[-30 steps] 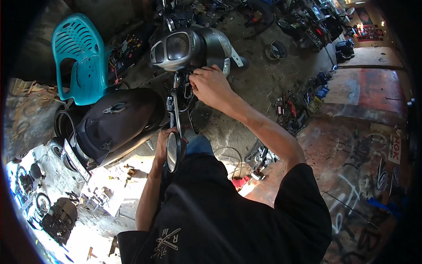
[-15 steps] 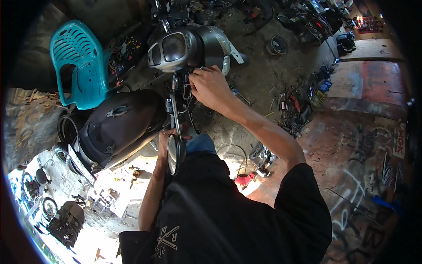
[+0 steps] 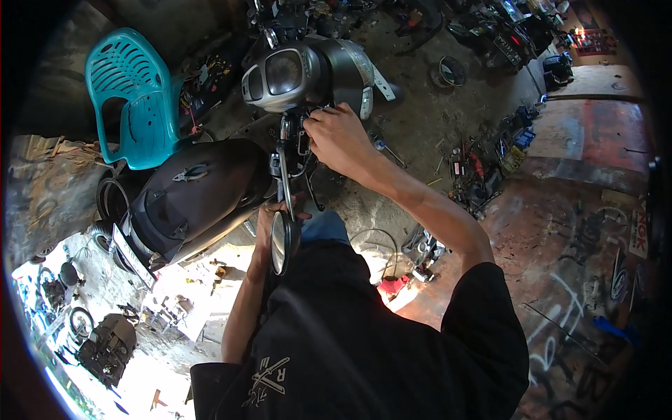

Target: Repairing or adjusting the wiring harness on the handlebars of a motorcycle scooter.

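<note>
A dark motor scooter stands before me, its silver instrument housing (image 3: 280, 75) at the front and its black seat (image 3: 217, 185) to the left. Just below the housing, my right hand (image 3: 339, 134) is closed, fingers bent against the dark steering area; what they pinch is hidden. Lower down, my left hand (image 3: 267, 218) curls around something behind the round mirror (image 3: 281, 241), which covers most of its fingers. The mirror's metal stem (image 3: 285, 182) runs between my hands. Pliers (image 3: 190, 173) lie on the seat.
A teal plastic chair (image 3: 143, 126) stands at the far left. Tools and loose parts (image 3: 467, 168) litter the floor to the right, with a dark bucket (image 3: 448, 71) beyond. A stained metal panel (image 3: 518, 238) borders the right side. An engine block (image 3: 108, 350) sits at the lower left.
The whole view has shifted slightly, so the scooter appears a little farther right. Both hands keep their places on it, with no clear change in grip.
</note>
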The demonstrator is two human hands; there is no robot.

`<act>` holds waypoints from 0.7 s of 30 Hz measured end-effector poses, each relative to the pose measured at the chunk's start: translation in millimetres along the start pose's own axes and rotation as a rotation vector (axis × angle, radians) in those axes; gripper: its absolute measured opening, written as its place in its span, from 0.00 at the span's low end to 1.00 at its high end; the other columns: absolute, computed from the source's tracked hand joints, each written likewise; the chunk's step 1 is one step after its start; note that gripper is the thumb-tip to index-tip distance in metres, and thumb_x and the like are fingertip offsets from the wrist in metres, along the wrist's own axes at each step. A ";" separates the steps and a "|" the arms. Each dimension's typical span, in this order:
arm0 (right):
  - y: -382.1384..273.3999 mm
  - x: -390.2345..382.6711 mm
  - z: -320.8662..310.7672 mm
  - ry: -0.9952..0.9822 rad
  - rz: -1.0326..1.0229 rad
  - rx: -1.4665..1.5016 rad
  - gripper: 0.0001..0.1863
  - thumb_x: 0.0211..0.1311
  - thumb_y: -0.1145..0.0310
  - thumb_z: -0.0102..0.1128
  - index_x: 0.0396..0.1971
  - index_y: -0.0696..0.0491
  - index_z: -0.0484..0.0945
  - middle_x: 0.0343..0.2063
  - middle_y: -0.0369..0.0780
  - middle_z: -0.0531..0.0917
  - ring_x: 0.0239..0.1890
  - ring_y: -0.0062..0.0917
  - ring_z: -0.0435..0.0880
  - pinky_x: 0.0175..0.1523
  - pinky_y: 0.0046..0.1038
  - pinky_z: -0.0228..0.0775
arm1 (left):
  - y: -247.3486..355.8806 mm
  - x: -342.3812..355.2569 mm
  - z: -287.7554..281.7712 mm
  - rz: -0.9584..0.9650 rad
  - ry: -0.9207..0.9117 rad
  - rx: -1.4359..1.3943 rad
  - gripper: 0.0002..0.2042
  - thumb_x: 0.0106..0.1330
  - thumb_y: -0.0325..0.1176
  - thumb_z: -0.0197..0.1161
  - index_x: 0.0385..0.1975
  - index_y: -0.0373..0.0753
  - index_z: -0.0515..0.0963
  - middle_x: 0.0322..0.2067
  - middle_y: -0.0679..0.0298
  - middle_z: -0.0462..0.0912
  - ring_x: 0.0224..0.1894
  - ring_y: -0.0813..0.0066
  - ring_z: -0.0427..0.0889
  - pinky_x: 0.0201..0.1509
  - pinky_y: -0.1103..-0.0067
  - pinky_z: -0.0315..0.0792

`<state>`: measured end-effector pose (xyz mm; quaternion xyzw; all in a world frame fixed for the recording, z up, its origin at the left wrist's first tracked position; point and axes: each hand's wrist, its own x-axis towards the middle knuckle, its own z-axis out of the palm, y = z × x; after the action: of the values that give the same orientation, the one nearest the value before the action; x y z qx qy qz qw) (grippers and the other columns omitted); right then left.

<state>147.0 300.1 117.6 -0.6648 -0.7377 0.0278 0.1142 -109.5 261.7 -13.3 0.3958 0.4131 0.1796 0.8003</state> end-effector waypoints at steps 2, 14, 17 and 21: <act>0.1 0.2 -1.4 -0.018 0.007 0.000 0.08 0.54 0.70 0.67 0.33 0.54 0.82 0.37 0.41 0.86 0.45 0.35 0.87 0.55 0.39 0.68 | 1.1 -1.5 1.4 -0.003 -0.007 -0.039 0.23 0.75 0.42 0.64 0.55 0.25 0.82 0.29 0.50 0.89 0.24 0.77 0.84 0.25 0.81 0.71; 2.7 5.3 1.9 0.023 -0.010 -0.018 0.06 0.54 0.70 0.67 0.32 0.54 0.82 0.36 0.40 0.86 0.43 0.35 0.87 0.54 0.39 0.70 | -0.9 -5.8 4.8 0.096 0.047 -0.103 0.22 0.76 0.42 0.63 0.55 0.27 0.82 0.33 0.48 0.90 0.22 0.82 0.79 0.24 0.81 0.70; 4.3 7.8 2.3 0.039 -0.039 0.064 0.05 0.55 0.70 0.67 0.31 0.54 0.82 0.33 0.40 0.85 0.41 0.36 0.87 0.52 0.39 0.71 | -0.5 -1.5 -1.7 -0.064 0.001 0.023 0.21 0.75 0.50 0.65 0.34 0.34 0.76 0.50 0.45 0.87 0.36 0.69 0.90 0.50 0.72 0.79; 7.3 10.1 3.0 0.033 -0.042 0.103 0.04 0.56 0.71 0.66 0.30 0.54 0.81 0.31 0.40 0.85 0.39 0.37 0.86 0.51 0.39 0.72 | 4.2 -3.7 8.3 0.033 0.089 0.024 0.19 0.77 0.42 0.62 0.51 0.28 0.84 0.29 0.51 0.90 0.19 0.86 0.76 0.21 0.82 0.66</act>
<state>152.5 311.3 114.6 -0.6429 -0.7470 0.0523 0.1609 -104.9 258.0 -5.2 0.4035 0.4439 0.2052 0.7734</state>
